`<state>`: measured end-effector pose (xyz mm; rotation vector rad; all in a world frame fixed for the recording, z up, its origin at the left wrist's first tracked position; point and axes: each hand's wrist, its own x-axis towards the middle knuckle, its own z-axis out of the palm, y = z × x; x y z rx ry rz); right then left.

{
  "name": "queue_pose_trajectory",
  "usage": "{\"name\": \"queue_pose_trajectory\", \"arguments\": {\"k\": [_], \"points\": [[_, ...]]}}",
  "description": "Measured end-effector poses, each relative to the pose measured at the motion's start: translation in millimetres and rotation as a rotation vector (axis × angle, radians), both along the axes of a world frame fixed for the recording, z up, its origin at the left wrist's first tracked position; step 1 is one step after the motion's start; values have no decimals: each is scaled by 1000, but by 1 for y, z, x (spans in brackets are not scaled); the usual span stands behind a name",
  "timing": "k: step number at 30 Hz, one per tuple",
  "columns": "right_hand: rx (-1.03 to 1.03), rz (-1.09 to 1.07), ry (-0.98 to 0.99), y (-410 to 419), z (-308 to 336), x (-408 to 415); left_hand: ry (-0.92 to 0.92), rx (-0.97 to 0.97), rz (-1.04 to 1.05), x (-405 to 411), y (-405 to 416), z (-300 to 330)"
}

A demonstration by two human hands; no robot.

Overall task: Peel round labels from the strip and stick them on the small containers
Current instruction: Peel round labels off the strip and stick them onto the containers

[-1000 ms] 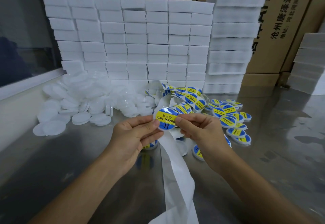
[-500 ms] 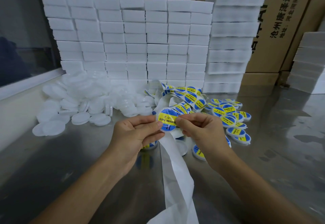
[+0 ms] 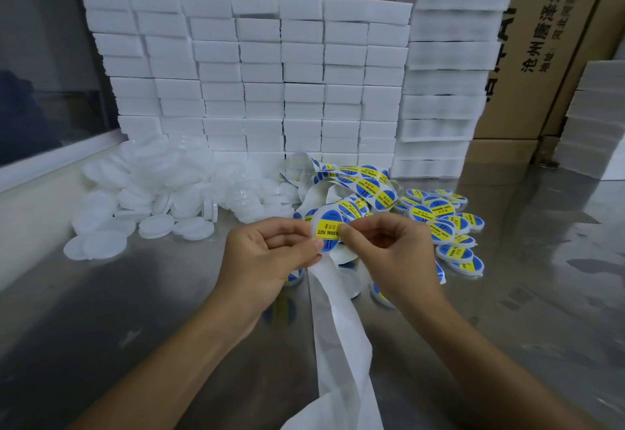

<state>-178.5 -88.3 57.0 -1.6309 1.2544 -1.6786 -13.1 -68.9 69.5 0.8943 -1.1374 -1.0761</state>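
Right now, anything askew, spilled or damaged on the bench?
Nothing damaged. Untidy only: blank lids lie in a loose heap at left, labelled containers scattered at right, and spent backing strip trails off the near edge. Both hands, left hand and right hand, pinch one label.

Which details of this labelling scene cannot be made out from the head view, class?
- Container under the label: hidden by left hand and right hand.
- Each grip's fingertips: covered by the label.
- Backing strip end: cut off by the bottom edge.
- Small print on finished containers: too small.
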Motion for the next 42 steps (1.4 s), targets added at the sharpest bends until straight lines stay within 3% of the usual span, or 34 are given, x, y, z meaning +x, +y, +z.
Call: {"name": "queue_pose_trajectory", "arguments": {"k": [3, 8, 14, 29, 36, 42], "points": [[-59, -71, 89, 1, -6, 4, 86, 9, -44, 2, 0, 2], [-57, 138, 49, 6, -11, 14, 190, 26, -171, 0, 1, 1], [-116, 137, -81, 0, -5, 10, 217, 76, -257, -2, 2, 0], [-73, 106, -37, 1, -5, 7, 64, 21, -283, -1, 2, -3], [-69, -7, 40, 2, -6, 4, -38, -33, -244, -1, 1, -7], [-76, 135, 11, -1, -7, 3, 2, -5, -214, 3, -5, -7]]}}
